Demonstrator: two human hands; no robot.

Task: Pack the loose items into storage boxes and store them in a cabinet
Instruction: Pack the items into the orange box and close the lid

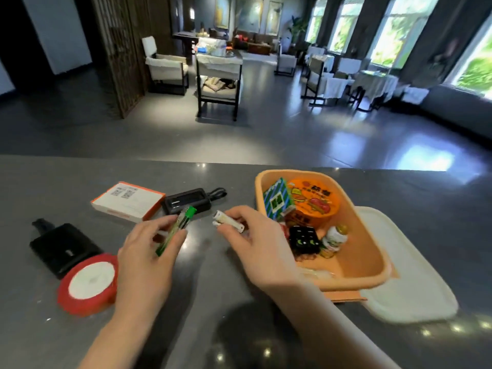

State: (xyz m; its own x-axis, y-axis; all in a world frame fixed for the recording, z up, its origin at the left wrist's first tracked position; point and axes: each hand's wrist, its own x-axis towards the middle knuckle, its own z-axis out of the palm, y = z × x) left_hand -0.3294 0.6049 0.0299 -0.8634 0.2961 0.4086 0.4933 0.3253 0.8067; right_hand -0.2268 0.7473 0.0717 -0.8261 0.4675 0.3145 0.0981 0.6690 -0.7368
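My left hand (149,251) pinches a slim green and clear tube (177,229) just above the grey counter. My right hand (255,243) grips a small white cylinder-shaped item (226,221) beside it. To the right stands an orange storage box (372,265) holding an orange noodle cup (314,202), a green-blue striped carton (278,201), a small black device (303,239) and a little bottle (335,237). Its white lid (415,294) lies under and right of the box. Loose on the counter are a white and orange box (127,201), a black case (186,201), a black pouch (62,246) and red tape (87,283).
The grey counter (213,315) ends at a far edge beyond the items, with dark floor behind. Chairs and cloth-covered tables stand far back in the room. A brown cardboard piece (346,295) lies under the orange box.
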